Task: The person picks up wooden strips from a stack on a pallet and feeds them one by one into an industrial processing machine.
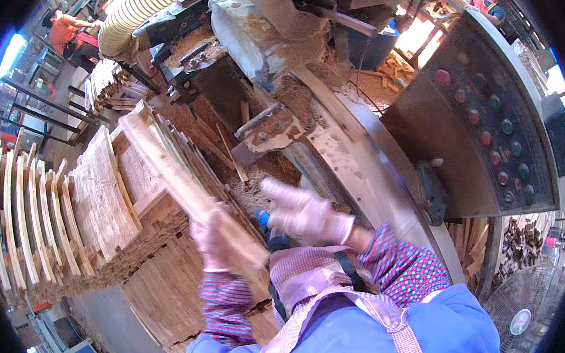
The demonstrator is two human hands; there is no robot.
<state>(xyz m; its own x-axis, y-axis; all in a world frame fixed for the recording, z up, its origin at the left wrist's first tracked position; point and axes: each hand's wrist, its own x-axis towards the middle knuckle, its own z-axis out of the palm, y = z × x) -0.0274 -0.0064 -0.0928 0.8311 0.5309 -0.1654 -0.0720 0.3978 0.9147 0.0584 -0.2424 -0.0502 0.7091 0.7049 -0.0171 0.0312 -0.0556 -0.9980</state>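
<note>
My left hand (212, 238), in a pale work glove, is closed around a pale, slightly curved wooden slat (169, 167). The slat slants from the far left down toward my body, its near end just past my hand. My right hand (307, 212), gloved as well, is somewhat blurred, with its fingers stretched toward the slat and nothing seen in them. Between that hand and the machine's metal bed (339, 150) there is a small gap. Beyond the hands, a metal guide block (276, 130) sits on the machine, dusted with sawdust.
Stacked curved boards (99, 197) rise at my left, with thin slats (33, 217) standing in a row beside them. A control panel (479, 119) with coloured buttons fills the right. A caged fan (523, 310) stands near right. One person (70, 34) works far left, another (489, 5) far right.
</note>
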